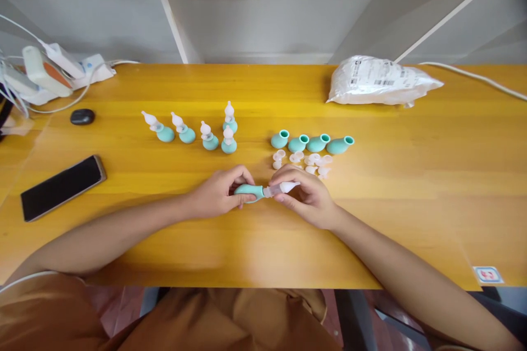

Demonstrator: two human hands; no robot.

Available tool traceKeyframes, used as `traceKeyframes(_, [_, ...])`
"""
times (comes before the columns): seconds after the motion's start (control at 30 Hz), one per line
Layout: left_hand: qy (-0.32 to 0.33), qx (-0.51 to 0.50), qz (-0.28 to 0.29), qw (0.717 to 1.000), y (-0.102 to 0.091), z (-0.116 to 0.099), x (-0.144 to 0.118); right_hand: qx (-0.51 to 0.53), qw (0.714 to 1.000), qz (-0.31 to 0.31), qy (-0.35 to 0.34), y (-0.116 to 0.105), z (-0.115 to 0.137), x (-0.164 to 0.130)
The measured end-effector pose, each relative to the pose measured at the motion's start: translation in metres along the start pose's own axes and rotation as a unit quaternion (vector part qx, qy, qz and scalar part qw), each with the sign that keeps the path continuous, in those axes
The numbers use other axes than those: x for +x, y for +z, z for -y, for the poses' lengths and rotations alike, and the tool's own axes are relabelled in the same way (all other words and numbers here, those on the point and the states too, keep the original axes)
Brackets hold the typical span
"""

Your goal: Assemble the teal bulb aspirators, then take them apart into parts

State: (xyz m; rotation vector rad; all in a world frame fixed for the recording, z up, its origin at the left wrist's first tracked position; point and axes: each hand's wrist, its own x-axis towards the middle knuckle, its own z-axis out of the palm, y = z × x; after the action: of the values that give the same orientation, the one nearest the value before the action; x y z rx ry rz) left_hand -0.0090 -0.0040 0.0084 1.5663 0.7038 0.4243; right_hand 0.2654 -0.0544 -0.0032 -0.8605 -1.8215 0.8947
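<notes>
1. the left hand (218,193) is closed around a teal bulb (249,192), fingers wrapped over its round end, low above the yellow table (263,252) near the front edge.
2. the right hand (308,197) pinches a clear nozzle (284,188) that meets the bulb's neck; the two parts lie in one line between the hands.
3. the bulb looks soft, light and squeezable, so a grip on its belly may dent it; the neck is probably the firmer hold. the nozzle looks small, smooth and likely slippery, best taken near its wider base.
4. just beyond the bulb lie loose clear nozzles (302,162), and behind those a row of four open teal bulbs (313,143).
5. beyond the bulb to the left stand five assembled pieces (206,131).
6. farther left of the bulb lie a black phone (61,186), a small dark case (82,116) and a power strip (61,71); far right and back, a white plastic bag (379,81).
7. bare wood lies beside both forearms, giving room to move; the front edge is close under the wrists.
</notes>
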Motion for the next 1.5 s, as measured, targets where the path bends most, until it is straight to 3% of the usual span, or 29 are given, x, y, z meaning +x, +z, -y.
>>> traceKeyframes(0.43, [0.011,0.082,0.013,0.996,-0.005,0.0,-0.001,-0.039,0.998,-0.008,-0.039,-0.003,0.003,0.0])
traceKeyframes(0.73, [0.037,0.139,0.025,0.989,-0.006,0.001,-0.002,-0.053,0.996,0.038,-0.06,-0.005,0.007,0.002])
traceKeyframes(0.9, [0.042,0.169,0.022,0.984,-0.006,-0.003,0.0,-0.112,0.99,0.045,-0.079,-0.004,0.011,0.0])
traceKeyframes(1.5, [0.051,0.203,0.022,0.978,-0.004,0.0,-0.001,-0.206,0.974,0.069,-0.07,-0.007,0.02,-0.003])
